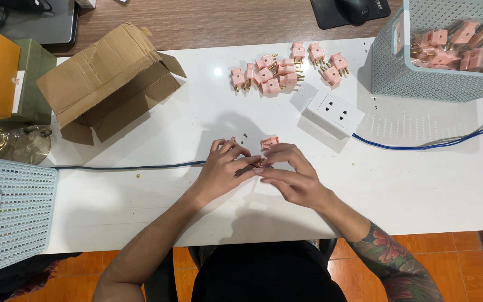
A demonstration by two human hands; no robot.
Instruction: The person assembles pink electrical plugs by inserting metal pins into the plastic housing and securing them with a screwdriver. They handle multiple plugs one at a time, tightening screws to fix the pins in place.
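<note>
Pink plug [258, 164] pinched between our left hand [223, 168] and right hand [292, 176] fingers; more plugs [286, 70] at twelve o'clock on counter [420, 179].

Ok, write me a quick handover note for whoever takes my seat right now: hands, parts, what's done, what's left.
Left hand and right hand meet at the table's middle, together gripping a small pink plug part with a cable running in from the left.
Another pink plug piece lies just above the hands, tiny loose bits beside it.
A pile of pink plugs sits further up the table, more in the grey basket top right.
The white socket with the blue cord lies nearby.
The plug in hand isn't closed up yet; whether the pile is finished work I cannot tell.
</note>
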